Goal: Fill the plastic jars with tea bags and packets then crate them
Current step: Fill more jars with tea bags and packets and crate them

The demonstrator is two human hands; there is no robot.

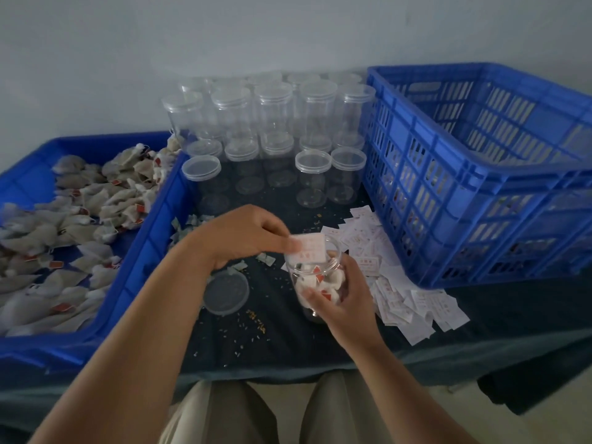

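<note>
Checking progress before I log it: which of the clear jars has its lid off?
The jar gripped by the right hand, nearest the person, with tea bags inside. A loose lid lies to its left; the other jars stand capped behind.

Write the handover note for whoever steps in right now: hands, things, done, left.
Left hand: pinches a white paper packet at the jar mouth.
Right hand: grips the open clear plastic jar, tilted, with tea bags inside.
Its round clear lid lies on the dark cloth beside it.
Loose tea bags fill the blue shallow tray; spare white packets lie by the blue slatted crate.
Done: tea bags are in this jar.
Left: drop the packet in, lid the jar, crate it, then fill the empty lidded jars behind.
</note>
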